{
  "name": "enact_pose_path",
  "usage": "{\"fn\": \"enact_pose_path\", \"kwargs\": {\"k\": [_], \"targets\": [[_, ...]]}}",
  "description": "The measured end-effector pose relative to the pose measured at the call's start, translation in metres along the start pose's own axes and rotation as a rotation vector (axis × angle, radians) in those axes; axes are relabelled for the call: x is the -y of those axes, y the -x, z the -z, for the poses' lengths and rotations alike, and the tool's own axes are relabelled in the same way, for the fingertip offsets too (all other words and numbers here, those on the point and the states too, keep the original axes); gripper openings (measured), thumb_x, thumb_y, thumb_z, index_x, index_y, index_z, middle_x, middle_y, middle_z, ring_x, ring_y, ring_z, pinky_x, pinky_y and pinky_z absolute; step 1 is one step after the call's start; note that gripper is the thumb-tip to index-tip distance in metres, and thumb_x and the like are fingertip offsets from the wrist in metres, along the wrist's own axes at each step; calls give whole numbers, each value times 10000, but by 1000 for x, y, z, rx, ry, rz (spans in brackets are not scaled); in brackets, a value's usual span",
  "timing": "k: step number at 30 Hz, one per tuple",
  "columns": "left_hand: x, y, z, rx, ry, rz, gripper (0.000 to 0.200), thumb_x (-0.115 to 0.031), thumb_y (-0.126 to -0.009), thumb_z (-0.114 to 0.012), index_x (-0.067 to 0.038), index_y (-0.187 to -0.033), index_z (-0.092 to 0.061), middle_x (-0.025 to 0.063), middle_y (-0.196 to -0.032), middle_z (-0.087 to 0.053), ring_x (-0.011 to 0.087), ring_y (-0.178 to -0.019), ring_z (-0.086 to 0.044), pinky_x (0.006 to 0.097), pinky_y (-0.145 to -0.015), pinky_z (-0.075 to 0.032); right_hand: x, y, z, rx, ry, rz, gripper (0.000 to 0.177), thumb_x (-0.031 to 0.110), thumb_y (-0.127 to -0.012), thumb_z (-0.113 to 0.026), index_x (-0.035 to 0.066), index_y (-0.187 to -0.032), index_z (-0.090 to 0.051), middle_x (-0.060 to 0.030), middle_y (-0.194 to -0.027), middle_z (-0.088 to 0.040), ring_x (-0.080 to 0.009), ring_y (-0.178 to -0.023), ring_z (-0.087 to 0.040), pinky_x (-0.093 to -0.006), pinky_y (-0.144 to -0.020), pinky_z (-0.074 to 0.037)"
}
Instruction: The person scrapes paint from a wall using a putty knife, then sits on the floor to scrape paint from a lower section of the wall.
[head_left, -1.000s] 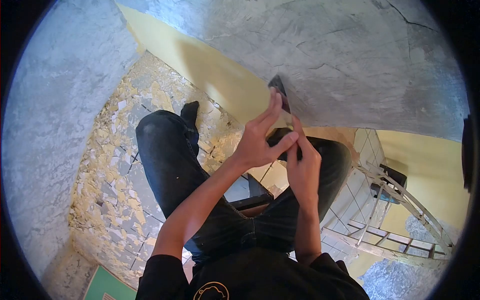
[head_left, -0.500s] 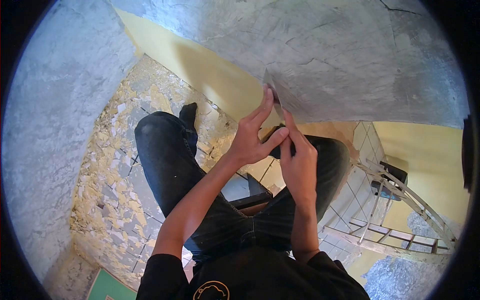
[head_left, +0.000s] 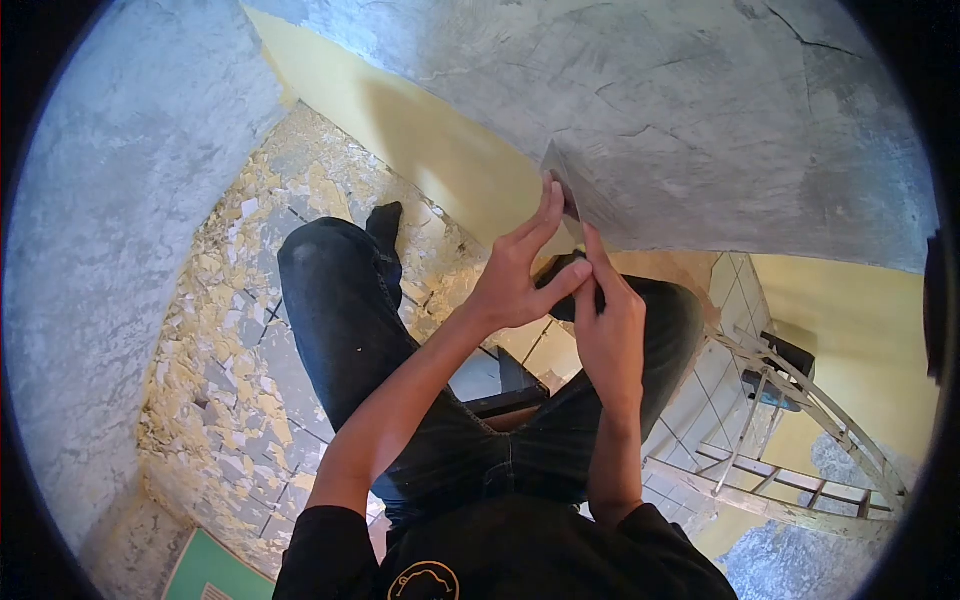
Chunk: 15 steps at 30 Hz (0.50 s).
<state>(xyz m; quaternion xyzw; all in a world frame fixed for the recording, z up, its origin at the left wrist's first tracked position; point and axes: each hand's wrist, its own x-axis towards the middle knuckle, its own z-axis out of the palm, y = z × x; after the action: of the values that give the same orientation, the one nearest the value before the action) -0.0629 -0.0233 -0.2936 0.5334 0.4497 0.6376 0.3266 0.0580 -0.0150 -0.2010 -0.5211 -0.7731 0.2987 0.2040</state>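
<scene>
A scraper with a thin, wide metal blade [head_left: 572,192] is held at the lower part of the rough grey wall [head_left: 690,130], its edge close against the surface. My right hand [head_left: 612,335] is closed round the handle, with the index finger reaching up along the blade. Most of the handle is hidden by that hand. My left hand [head_left: 510,280] has its fingertips pressed on the blade's left side, and its thumb stretches across to my right hand. Below the grey part, a band of smooth yellow paint [head_left: 440,135] covers the wall.
Flakes of yellow and white paint [head_left: 225,390] litter the tiled floor at left. My bent knees [head_left: 335,270] flank the work. A ladder [head_left: 790,480] lies at right, near a dark object [head_left: 785,360]. A green board [head_left: 215,570] stands at lower left.
The view has shifted slightly, so the wall and floor sit a little differently. Both hands and the scraper appear slightly further right and lower; the grip looks the same.
</scene>
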Motion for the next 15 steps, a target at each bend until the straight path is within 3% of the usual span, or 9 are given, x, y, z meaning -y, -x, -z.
{"fn": "enact_pose_path", "kwargs": {"k": [9,11,15], "targets": [[-1,-1,3,21,3,13,827,-297,-878,-714,116,-1468,-306,348,-1525,-283,407,-1440,-298,423,-1156,-287,4,4,3,-1,32,-20,491,-22,-930,-566,88,-1407,-531,-200,-878,-639,-321,-753,-627,-341,-735,-509],[5,-3,2,-13,-129,-10,840,-302,-881,-710,124,-1470,-289,345,-1525,-288,407,-1446,-287,424,-1160,-279,-7,-3,-9,-99,21,137,488,-20,-928,-570,84,-1404,-533,-208,-910,-653,-330,-777,-647,-362,-738,-513],[2,0,3,30,11,11,843,-309,-886,-701,124,-1474,-280,343,-1526,-291,410,-1450,-276,424,-1165,-267,8,5,3,-5,43,20,480,-15,-930,-573,85,-1398,-537,-234,-982,-666,-354,-817,-658,-386,-762,-513]]}}
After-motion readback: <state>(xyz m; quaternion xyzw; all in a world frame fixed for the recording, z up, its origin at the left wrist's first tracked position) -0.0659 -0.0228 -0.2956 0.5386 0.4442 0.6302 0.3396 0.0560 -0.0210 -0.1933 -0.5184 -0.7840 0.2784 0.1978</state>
